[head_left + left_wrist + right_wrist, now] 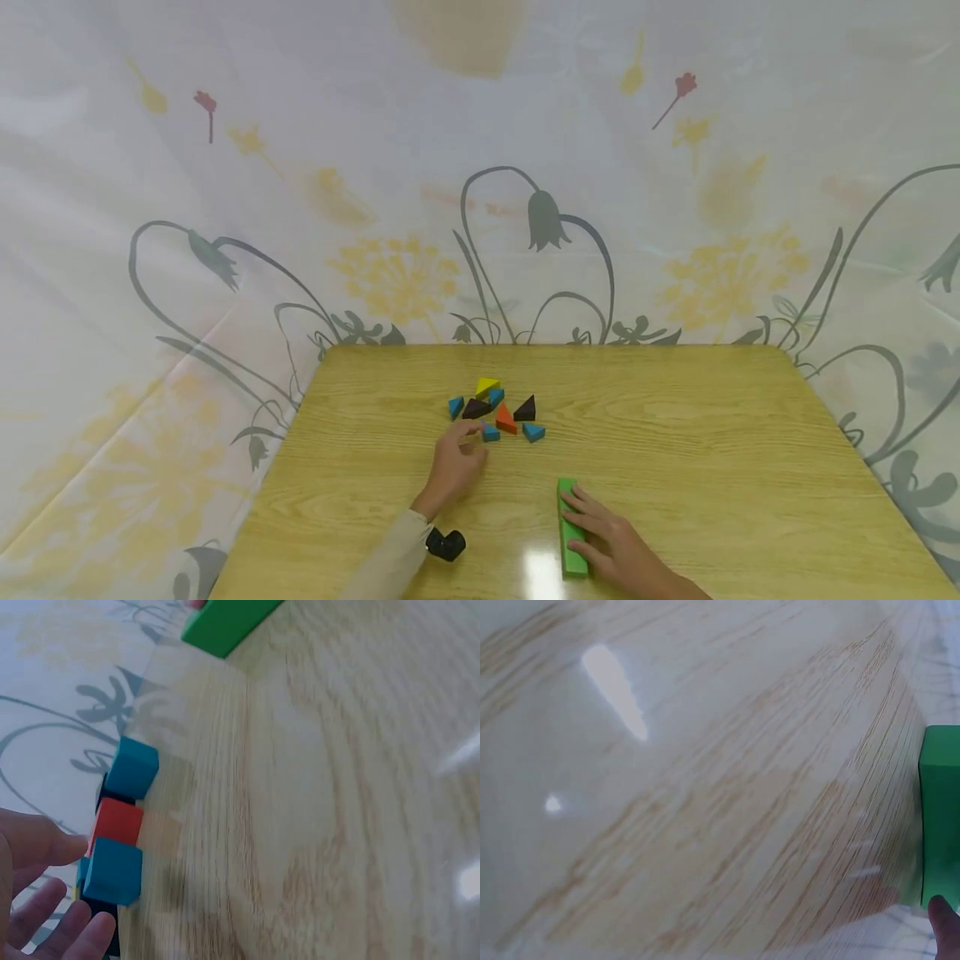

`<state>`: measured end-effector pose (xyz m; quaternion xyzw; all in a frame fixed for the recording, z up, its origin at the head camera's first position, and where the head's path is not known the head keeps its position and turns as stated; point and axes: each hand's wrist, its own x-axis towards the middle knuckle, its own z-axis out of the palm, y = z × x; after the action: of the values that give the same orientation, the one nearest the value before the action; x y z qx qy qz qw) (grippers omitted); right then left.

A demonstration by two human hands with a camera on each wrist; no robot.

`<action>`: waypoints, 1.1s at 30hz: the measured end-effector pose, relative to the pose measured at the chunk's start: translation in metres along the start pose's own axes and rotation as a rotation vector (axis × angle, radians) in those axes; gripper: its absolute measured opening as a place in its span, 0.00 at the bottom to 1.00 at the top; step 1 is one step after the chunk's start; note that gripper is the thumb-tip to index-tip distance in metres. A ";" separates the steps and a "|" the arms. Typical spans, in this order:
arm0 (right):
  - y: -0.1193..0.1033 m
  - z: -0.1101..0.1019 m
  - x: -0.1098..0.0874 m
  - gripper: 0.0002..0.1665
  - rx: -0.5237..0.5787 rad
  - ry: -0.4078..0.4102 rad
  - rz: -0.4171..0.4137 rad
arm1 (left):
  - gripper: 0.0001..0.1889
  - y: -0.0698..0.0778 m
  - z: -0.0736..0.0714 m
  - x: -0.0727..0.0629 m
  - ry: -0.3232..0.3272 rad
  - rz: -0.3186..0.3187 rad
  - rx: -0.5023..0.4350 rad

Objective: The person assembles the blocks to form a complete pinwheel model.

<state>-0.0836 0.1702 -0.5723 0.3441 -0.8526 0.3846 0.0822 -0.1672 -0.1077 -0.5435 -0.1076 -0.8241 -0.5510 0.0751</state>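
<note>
My left hand reaches over the table with fingers loosely bent and nothing held. Its fingertips are right at a small blue triangular block at the near edge of a loose group. In the left wrist view, the thumb overlaps the red-orange triangular block, and a blue block is beside the fingers. My right hand rests on a long green block, its fingers lying across the top. In the right wrist view, a fingertip touches the green block at its lower end.
Around the red-orange block lie two black triangular blocks, a yellow one and several more blue ones. They sit toward the back of the wooden table. A flower-printed curtain hangs behind the table's far edge.
</note>
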 end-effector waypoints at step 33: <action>0.001 0.001 -0.002 0.23 0.063 0.003 -0.014 | 0.11 -0.025 0.003 0.026 -0.073 0.053 -0.022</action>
<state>-0.0829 0.1709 -0.5750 0.3519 -0.8376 0.4111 0.0750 -0.1987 -0.1116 -0.5612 -0.1504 -0.8170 -0.5536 0.0583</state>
